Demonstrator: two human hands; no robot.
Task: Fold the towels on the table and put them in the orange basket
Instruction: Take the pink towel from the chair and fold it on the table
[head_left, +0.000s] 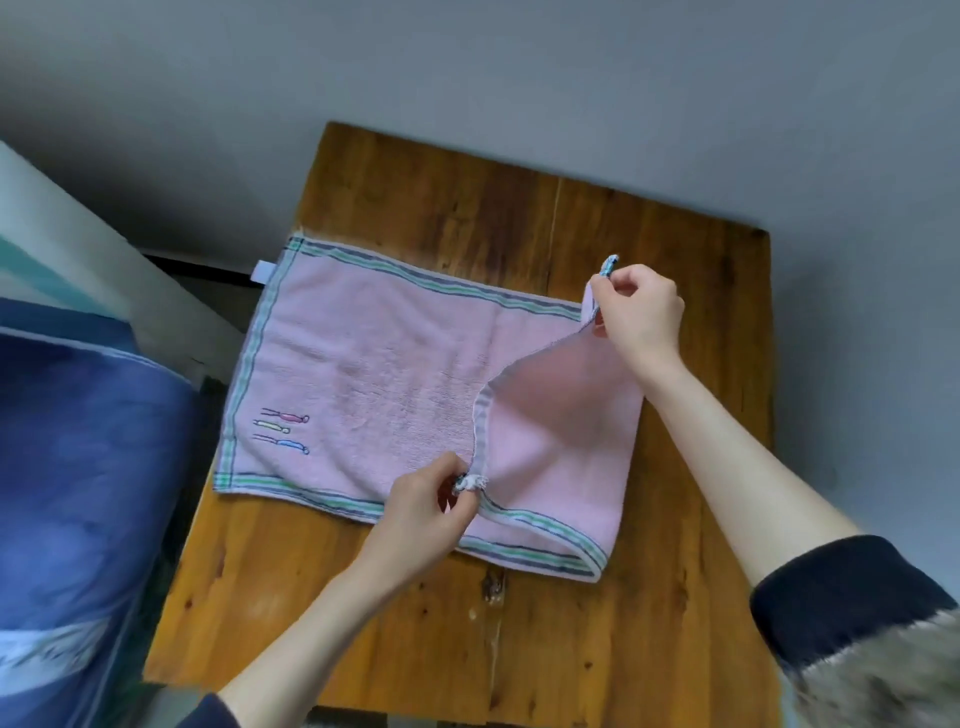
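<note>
A pink towel (374, 374) with green and blue striped borders lies spread on the wooden table (597, 623). Its right end is lifted and partly turned over toward the left. My left hand (426, 509) pinches the near corner of that turned end, low over the towel's front edge. My right hand (639, 312) pinches the far corner, held a little above the towel's back edge. Small embroidered figures sit near the towel's left end. No orange basket is in view.
Blue bedding (78, 467) lies close along the left of the table. A pale slanted panel (78, 249) stands behind it. The table's far edge meets a grey wall (519, 78). Bare wood shows in front of and behind the towel.
</note>
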